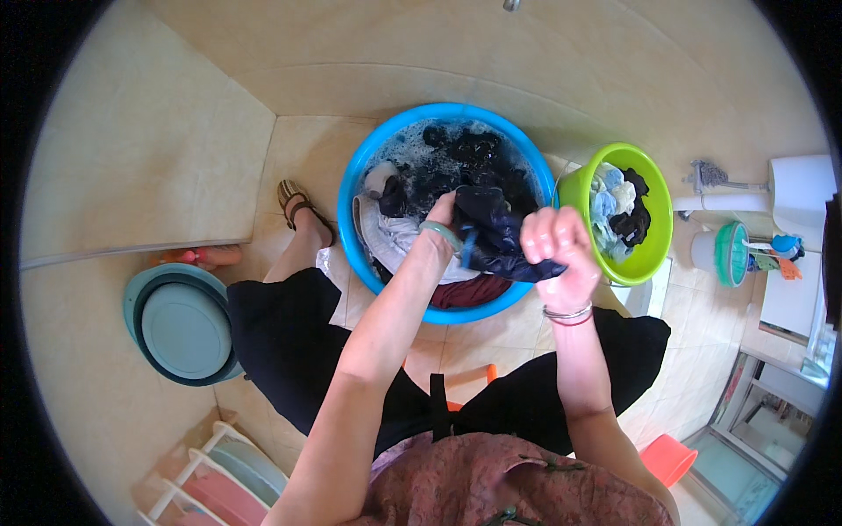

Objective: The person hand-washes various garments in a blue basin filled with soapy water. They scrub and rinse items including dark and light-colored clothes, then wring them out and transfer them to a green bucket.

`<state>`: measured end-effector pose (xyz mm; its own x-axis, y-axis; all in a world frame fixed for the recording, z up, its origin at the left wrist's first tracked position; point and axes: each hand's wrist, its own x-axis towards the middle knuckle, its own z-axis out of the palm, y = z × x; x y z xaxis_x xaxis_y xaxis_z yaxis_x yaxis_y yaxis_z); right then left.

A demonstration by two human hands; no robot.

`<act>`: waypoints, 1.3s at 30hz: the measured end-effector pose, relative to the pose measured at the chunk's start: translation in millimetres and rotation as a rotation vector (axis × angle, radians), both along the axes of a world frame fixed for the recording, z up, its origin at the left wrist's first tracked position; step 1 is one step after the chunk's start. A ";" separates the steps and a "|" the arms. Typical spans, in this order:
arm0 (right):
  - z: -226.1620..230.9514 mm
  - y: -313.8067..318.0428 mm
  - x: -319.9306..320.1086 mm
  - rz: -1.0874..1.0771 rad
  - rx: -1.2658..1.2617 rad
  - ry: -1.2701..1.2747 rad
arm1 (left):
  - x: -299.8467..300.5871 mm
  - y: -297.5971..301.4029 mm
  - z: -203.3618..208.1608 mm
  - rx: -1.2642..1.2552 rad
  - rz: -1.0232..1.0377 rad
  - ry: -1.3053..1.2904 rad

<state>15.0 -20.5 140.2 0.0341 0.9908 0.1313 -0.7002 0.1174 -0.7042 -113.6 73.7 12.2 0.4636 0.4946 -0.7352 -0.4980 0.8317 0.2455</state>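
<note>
A wet dark navy garment [494, 230] is stretched between my two hands above a blue basin [349, 180]. My left hand [444, 210], a pale green bangle at its wrist, grips the garment's left part; its fingers are partly hidden by the cloth. My right hand [560, 245] is closed in a fist around the other end, near the basin's right rim. Below, the basin holds sudsy dark water with soaked black clothes [474, 147], a light grey garment [386, 230] and a maroon cloth [469, 293].
Right of the basin stands a lime green bucket [660, 237] with light and black clothes. Collapsible teal basins [186, 331] lean at the left wall. A white rack [195, 458] is at lower left, a red container [668, 459] at lower right. A small lined bin [715, 254] stands far right.
</note>
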 end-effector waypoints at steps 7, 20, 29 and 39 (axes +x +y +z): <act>-88.2 48.1 66.8 -0.374 -0.284 -0.144 | 5.3 -43.1 14.5 -0.156 0.012 -0.098; -145.8 -27.5 12.4 -0.145 -0.340 0.503 | 33.5 -74.7 67.4 -0.183 0.129 -0.443; -108.0 18.2 28.2 -0.387 -0.496 -0.177 | 6.3 -71.5 24.5 0.397 -0.217 0.223; -93.2 24.2 11.1 0.001 -0.510 -0.531 | 0.6 -69.3 39.1 0.469 -0.387 0.173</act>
<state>26.2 3.7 47.0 0.0936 0.9332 -0.3470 -0.2495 -0.3154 -0.9156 -113.1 4.3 51.2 0.5673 0.6028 -0.5611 -0.1035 0.7281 0.6776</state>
